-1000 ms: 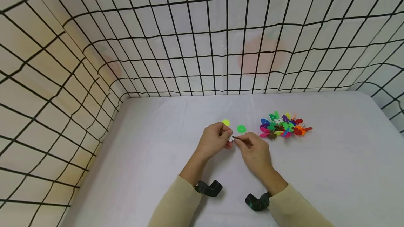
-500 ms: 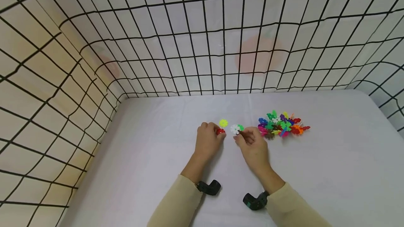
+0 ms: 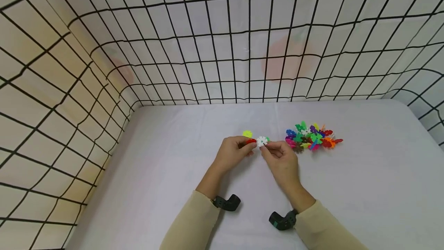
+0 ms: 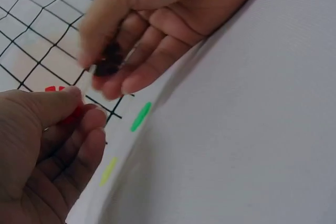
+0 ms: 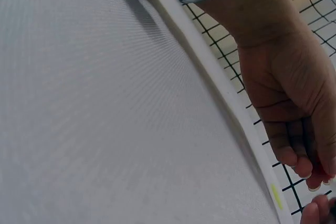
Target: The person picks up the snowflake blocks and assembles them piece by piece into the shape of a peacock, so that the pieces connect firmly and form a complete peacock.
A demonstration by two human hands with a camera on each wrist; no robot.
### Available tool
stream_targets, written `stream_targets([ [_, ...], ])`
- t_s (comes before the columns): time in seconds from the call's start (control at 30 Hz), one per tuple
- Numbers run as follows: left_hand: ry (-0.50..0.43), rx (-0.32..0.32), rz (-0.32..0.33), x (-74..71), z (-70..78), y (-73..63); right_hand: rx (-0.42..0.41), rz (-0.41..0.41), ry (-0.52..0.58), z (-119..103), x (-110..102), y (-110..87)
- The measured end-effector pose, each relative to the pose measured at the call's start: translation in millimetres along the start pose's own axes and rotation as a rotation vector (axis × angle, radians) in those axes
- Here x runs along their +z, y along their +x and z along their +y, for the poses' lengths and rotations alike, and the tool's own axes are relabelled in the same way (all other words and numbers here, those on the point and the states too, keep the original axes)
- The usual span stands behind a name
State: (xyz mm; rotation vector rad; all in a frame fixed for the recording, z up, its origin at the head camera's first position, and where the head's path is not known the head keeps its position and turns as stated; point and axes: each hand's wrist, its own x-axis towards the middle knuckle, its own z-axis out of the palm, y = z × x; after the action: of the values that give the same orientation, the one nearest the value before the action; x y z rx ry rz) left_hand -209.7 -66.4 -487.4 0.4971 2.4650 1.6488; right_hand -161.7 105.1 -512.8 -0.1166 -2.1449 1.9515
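My left hand [image 3: 233,152] pinches a red notched flower disc [image 3: 251,141] between thumb and fingers. Facing it, my right hand [image 3: 282,161] grips a dark brown disc [image 4: 108,62] joined to a white flower disc [image 3: 262,141]. The red disc's edge meets the white one's left side; whether they interlock cannot be told. Fingers cover most of the brown disc in the head view. Behind the hands, a yellow disc [image 3: 247,134] and a green disc [image 4: 140,116] lie on the table, the green one largely hidden by the white disc in the head view.
A heap of mixed-colour flower discs [image 3: 312,138] lies right of my hands on the white-covered table [image 3: 166,165]. Black wire mesh [image 3: 222,49] stands along the back and both sides. A dark camera [image 3: 227,202] is strapped to each wrist.
The left hand let go of the white disc, took the red disc from the table and brought it to the white disc's left edge. The right hand kept the white and brown pair.
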Motion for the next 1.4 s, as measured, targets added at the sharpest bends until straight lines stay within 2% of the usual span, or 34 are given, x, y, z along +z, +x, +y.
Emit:
stream_targets([
  [0.13,0.038,0.022,0.021,4.5,2.1,-0.7,0.033,-0.052,0.019,-1.3,-2.5,0.4],
  [0.23,0.058,0.030,0.000,6.1,2.2,-1.0,0.074,-0.062,0.073,-2.8,-4.6,3.1],
  [0.4,0.140,0.037,-0.122,6.3,1.8,0.0,0.164,-0.041,0.163,-4.9,-9.1,8.2],
  [0.5,0.215,0.067,-0.181,7.2,2.6,0.3,0.170,-0.039,0.179,-4.6,-10.2,9.2],
  [0.57,0.265,0.103,-0.162,9.1,2.2,0.3,0.161,-0.034,0.185,-3.6,-9.8,9.5],
  [0.67,0.269,0.131,-0.045,12.9,0.9,0.5,0.144,-0.019,0.175,-2.3,-8.8,9.6],
  [0.77,0.132,0.075,0.063,15.8,1.3,0.0,0.139,0.000,0.175,-1.9,-8.3,9.4],
  [0.83,0.015,0.037,0.099,17.1,1.8,-0.1,0.141,0.007,0.181,-1.7,-8.2,9.6],
  [0.9,-0.078,0.007,0.102,17.8,2.3,-0.3,0.148,0.012,0.191,-1.8,-8.4,10.0],
  [1.0,-0.119,0.001,0.082,17.6,2.1,-1.0,0.163,0.025,0.198,-1.9,-8.2,11.0],
  [1.23,-0.057,0.039,0.063,17.9,0.7,-2.8,0.188,0.040,0.157,-2.5,-7.8,10.7],
  [1.4,0.016,0.108,0.061,18.8,-0.1,-3.7,0.132,0.054,0.055,-3.3,-7.0,7.6],
])
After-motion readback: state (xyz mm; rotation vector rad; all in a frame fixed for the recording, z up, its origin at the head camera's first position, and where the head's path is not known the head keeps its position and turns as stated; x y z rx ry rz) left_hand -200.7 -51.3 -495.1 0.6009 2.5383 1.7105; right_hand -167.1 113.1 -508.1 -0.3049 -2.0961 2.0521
